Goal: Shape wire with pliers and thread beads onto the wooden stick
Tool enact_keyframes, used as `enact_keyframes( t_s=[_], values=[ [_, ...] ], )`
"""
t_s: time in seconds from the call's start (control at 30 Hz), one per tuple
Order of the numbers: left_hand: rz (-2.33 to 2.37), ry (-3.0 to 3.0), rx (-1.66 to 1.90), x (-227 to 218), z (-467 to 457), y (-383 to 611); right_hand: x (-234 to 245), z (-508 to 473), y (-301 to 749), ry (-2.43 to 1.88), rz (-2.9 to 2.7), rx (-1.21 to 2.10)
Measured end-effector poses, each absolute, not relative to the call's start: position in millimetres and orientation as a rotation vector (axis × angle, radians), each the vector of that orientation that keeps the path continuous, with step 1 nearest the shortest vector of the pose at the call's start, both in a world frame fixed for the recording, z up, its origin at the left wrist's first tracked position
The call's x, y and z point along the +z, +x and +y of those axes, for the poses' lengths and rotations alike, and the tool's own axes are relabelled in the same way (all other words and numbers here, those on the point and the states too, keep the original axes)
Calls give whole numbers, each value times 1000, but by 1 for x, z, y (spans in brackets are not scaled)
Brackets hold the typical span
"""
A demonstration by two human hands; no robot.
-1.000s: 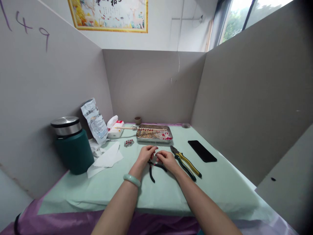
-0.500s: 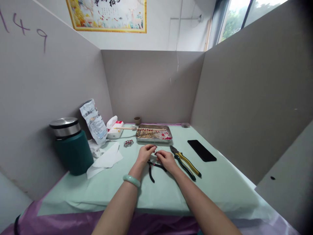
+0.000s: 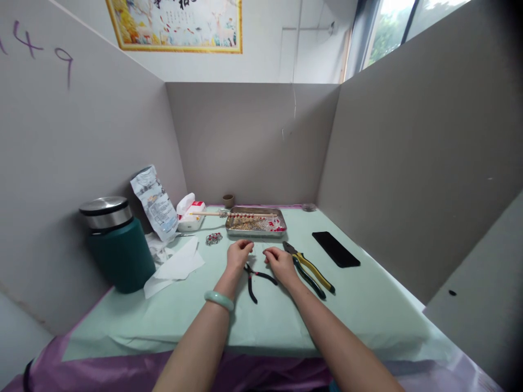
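Pinching something too fine to identify, left hand (image 3: 239, 253) and right hand (image 3: 280, 261) show clenched grips near the black pliers (image 3: 255, 276); a slip could lose it on the table (image 3: 286, 321).

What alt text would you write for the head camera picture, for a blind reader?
A person's left hand and right hand are close together, fingers curled, over a pale green table cover, with small black pliers lying between them. Yellow-handled pliers and a black phone lie to the right; a metal tray of beads sits behind.
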State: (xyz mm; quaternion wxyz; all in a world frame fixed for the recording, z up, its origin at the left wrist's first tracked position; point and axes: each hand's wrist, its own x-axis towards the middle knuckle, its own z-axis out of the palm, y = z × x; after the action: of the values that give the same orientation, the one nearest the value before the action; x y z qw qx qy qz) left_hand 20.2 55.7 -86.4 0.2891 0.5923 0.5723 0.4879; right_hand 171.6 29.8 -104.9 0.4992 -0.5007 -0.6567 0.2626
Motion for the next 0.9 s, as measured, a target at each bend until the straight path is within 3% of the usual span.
enact_keyframes(
  t_s=[0.33,0.5,0.67,0.9],
  values=[
    [1984,1706,1308,-88,56,18,-111,34,174,-1232,-1643,437],
    [1879,2051,1455,-75,38,27,-112,35,174,-1259,-1673,319],
    [1423,2770,1166,-72,25,43,-111,35,176,-1242,-1687,240],
    [1702,2507,982,-80,32,39,-111,34,177,-1298,-1566,255]
  ],
)
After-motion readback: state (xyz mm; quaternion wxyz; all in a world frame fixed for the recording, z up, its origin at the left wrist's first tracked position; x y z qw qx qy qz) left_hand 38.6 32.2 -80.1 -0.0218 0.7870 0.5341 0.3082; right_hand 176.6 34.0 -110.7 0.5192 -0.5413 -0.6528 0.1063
